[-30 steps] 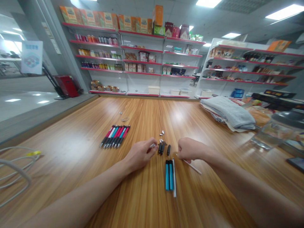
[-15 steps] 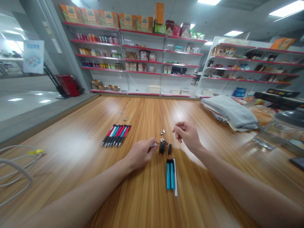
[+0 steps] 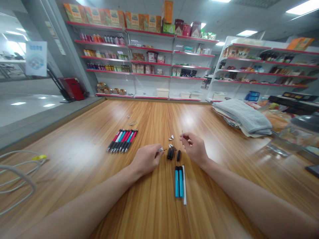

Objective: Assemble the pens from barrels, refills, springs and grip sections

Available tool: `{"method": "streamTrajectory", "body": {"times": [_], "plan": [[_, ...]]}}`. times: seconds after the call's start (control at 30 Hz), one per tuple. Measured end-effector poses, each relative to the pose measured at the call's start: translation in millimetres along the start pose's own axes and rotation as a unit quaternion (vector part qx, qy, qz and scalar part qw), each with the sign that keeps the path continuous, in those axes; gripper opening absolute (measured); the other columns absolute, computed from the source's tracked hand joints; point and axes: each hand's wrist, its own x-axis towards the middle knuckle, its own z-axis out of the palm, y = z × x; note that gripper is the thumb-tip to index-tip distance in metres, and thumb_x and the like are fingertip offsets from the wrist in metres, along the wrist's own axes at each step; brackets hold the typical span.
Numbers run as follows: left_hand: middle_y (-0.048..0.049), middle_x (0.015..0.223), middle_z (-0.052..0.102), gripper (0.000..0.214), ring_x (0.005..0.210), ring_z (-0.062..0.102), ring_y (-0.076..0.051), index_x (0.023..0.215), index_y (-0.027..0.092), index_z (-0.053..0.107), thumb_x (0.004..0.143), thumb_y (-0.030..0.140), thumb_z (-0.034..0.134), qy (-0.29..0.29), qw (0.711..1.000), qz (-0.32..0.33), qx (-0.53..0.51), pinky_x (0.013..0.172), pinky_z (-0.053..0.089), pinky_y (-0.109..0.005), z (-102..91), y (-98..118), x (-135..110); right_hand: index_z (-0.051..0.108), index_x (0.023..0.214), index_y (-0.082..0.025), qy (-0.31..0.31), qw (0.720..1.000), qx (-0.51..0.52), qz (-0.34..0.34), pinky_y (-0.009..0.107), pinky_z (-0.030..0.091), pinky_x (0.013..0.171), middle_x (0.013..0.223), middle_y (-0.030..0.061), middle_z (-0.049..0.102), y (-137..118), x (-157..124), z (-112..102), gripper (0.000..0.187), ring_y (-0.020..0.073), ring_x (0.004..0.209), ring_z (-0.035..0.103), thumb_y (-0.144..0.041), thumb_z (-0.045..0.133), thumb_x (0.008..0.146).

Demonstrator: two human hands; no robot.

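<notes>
My left hand [image 3: 147, 158] is closed around a white pen barrel [image 3: 160, 149]; only its short end shows past the fingers, with a small dark tip. Pinched between the thumb and fingertips of my right hand [image 3: 195, 147] is a thin pen refill [image 3: 182, 133], held upright, its lower part hidden. Between the hands lie several black rubber grips [image 3: 170, 153] and small silver pen tips [image 3: 171, 137]. Nearer to me are two turquoise pen barrels [image 3: 178, 182] side by side, with white refills [image 3: 184, 186] along their right.
A row of assembled pens [image 3: 122, 141] lies left of my left hand. A thin wire loop [image 3: 132, 123] is behind them. White cable [image 3: 22, 179] coils at the left edge. Folded striped cloth [image 3: 245, 118] and a clear container [image 3: 286, 137] stand at the right. Stocked shelves [image 3: 149, 48] line the back.
My right hand has lowered slightly and turned, so less of the refill shows below the fingers. My left hand has hardly moved and keeps its grip on the barrel.
</notes>
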Motion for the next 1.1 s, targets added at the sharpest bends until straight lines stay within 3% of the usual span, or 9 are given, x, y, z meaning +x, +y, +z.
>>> {"method": "streamTrajectory", "body": {"times": [0.13,0.23,0.37,0.57,0.83,1.1], "plan": [[-0.0027,0.078,0.065,0.020,0.070,0.058,-0.017,0.076,0.021,0.053,0.090,0.032,0.044,-0.019,0.999,0.008,0.045,0.058,0.030,-0.026,1.2,-1,-1,0.063,0.096,-0.018,-0.031,0.995,-0.055,-0.081,0.030,0.048,0.072,0.090,0.0059,0.064,-6,-1,-1,0.017,0.0164,0.080,0.058,-0.025,0.048,0.092],[-0.0028,0.077,0.065,0.021,0.070,0.059,-0.017,0.076,0.021,0.052,0.090,0.034,0.044,-0.024,0.998,0.005,0.065,0.058,0.029,-0.026,2.8,-1,-2,0.064,0.098,-0.018,-0.056,0.991,-0.072,-0.102,0.031,0.046,0.078,0.088,0.0065,0.061,-5,0,1,0.020,0.0175,0.085,0.057,-0.022,0.044,0.093],[-0.0027,0.077,0.065,0.021,0.068,0.059,-0.017,0.076,0.021,0.052,0.090,0.035,0.044,-0.022,0.997,-0.002,0.074,0.056,0.027,-0.026,3.4,0,-1,0.065,0.098,-0.018,-0.094,0.987,-0.104,-0.076,0.028,0.045,0.075,0.087,0.0063,0.058,1,4,8,0.022,0.0163,0.082,0.057,-0.023,0.044,0.093],[-0.0037,0.077,0.067,0.023,0.070,0.060,-0.018,0.077,0.021,0.054,0.089,0.037,0.045,-0.027,0.997,-0.013,0.077,0.056,0.028,-0.026,2.1,2,1,0.066,0.083,-0.017,-0.141,0.977,-0.160,-0.003,0.025,0.041,0.070,0.078,0.0030,0.058,9,14,21,0.019,0.0145,0.074,0.055,-0.036,0.061,0.083],[-0.0027,0.077,0.067,0.022,0.068,0.060,-0.017,0.077,0.021,0.054,0.089,0.037,0.046,-0.023,0.997,0.000,0.079,0.056,0.028,-0.026,3.7,1,1,0.063,0.076,-0.016,-0.157,0.976,-0.152,0.010,0.023,0.036,0.061,0.076,0.0021,0.060,10,13,21,0.023,0.0122,0.067,0.053,-0.036,0.056,0.086],[-0.0024,0.076,0.066,0.021,0.067,0.059,-0.017,0.078,0.022,0.054,0.089,0.037,0.045,-0.025,0.997,0.010,0.075,0.056,0.027,-0.026,3.9,1,1,0.062,0.080,-0.016,-0.161,0.974,-0.158,0.014,0.023,0.037,0.063,0.080,0.0032,0.062,12,12,21,0.022,0.0125,0.070,0.055,-0.035,0.054,0.088]]}}
